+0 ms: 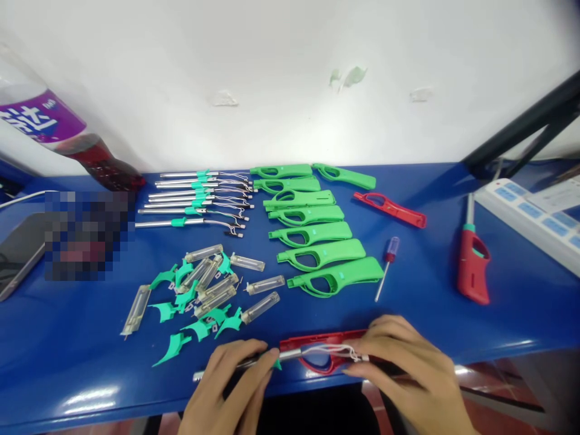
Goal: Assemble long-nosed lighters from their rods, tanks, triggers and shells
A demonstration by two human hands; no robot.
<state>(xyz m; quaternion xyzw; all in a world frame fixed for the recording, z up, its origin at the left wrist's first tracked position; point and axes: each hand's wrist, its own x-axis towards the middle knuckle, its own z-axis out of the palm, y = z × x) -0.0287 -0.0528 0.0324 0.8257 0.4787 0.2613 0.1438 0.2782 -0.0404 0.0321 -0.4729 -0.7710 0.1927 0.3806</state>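
At the table's front edge my left hand (pixel 231 383) is closed around a metal lighter tube (pixel 290 354), whose slotted tip sticks out on the left. White wires (pixel 330 348) run from the tube to a small white-ended part (pixel 362 357) pinched in the fingers of my right hand (pixel 410 370). Beneath both lies a red lighter shell half (pixel 333 336), partly hidden by my fingers. Further left are green triggers (pixel 174 349) and clear fuel tanks (pixel 260 307) in a loose pile. Several green lighter shells (pixel 338 275) form a column behind my hands.
Several wired metal tubes (pixel 190 222) lie in rows at the back left. To the right are a screwdriver (pixel 390 257), another red shell half (pixel 394 211), an assembled red lighter (pixel 471 266) and a power strip (pixel 521 205). A drink bottle (pixel 58 121) and a phone (pixel 20 248) stand left.
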